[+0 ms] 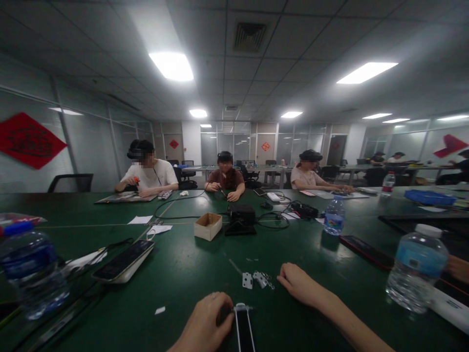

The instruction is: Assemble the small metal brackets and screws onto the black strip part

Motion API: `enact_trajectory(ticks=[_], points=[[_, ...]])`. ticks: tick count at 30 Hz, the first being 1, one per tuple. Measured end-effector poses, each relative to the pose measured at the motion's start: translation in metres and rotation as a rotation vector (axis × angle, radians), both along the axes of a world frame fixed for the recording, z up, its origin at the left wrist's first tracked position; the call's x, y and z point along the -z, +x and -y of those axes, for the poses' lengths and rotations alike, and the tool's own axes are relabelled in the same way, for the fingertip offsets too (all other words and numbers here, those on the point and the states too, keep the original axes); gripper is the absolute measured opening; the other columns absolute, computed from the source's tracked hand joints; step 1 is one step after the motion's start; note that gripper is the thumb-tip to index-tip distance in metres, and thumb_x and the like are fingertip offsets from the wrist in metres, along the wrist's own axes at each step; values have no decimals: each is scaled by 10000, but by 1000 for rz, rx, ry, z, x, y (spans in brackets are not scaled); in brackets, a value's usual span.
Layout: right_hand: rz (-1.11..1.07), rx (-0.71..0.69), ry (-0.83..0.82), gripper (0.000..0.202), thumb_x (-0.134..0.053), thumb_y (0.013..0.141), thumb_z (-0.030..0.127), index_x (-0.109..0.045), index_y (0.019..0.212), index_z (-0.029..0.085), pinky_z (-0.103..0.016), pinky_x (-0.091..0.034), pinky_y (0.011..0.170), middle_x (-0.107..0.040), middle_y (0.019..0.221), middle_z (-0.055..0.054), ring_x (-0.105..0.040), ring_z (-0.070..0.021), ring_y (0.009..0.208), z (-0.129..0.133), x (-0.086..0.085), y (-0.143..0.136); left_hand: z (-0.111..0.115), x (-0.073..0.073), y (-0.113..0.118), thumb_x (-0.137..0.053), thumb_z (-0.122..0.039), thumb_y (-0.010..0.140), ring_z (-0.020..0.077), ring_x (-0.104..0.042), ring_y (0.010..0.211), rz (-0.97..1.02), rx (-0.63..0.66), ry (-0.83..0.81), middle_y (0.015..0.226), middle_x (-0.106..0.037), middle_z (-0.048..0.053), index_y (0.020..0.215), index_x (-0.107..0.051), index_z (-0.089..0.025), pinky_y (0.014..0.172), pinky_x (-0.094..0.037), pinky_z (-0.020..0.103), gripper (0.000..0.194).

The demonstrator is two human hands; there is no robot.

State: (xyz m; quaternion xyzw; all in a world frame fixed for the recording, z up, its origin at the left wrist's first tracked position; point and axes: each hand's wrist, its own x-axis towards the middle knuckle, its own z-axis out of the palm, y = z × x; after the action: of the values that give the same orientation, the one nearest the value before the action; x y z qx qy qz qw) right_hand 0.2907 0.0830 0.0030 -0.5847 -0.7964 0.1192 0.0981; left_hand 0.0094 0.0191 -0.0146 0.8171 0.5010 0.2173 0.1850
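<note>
My left hand (209, 320) is at the bottom centre, thumb and forefinger closed together beside the top end of a narrow, white-framed item with a dark face (245, 332). A thin, pale bar seems to cross that end at the fingertips; what they pinch is too small to make out. My right hand (296, 282) rests on the green table with its fingers curled under, so any held thing is hidden. Just left of it lie two small white plates with holes, a left one (247, 280) and a right one (260, 279) beside a short chain (270, 282).
An open cardboard box (208, 228) and a black device (240, 217) stand ahead on the table (176, 264). A phone (123, 261) lies left. Water bottles stand left (31, 274) and right (417, 269). Cables run across the middle. Several people sit beyond.
</note>
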Motion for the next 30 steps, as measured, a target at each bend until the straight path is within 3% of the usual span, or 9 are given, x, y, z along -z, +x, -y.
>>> enact_trajectory(ticks=[10,21,30], points=[[55,14,73,207,-439,895,215,-626,858,133,-301,-457,731,-637,931,-137,-606,-218,840,-3,9,0,2,-3,1,-516,-219,864,151,-573,772,-5,-3,1,884,-650,13,899,-619,-201,674,-431,223,110],[91,27,1,247,-419,923,196,-647,884,111,-298,-467,713,-654,963,-162,-626,-233,855,8,-6,-7,1,0,0,-517,-213,875,156,-580,780,-19,5,17,899,-648,16,928,-618,-201,694,-433,231,115],[71,-63,51,190,-457,900,181,-640,892,133,-309,-437,745,-642,939,-119,-598,-227,864,3,-2,2,2,-1,0,-516,-230,881,158,-575,781,-21,1,16,907,-646,17,937,-622,-203,709,-435,241,123]])
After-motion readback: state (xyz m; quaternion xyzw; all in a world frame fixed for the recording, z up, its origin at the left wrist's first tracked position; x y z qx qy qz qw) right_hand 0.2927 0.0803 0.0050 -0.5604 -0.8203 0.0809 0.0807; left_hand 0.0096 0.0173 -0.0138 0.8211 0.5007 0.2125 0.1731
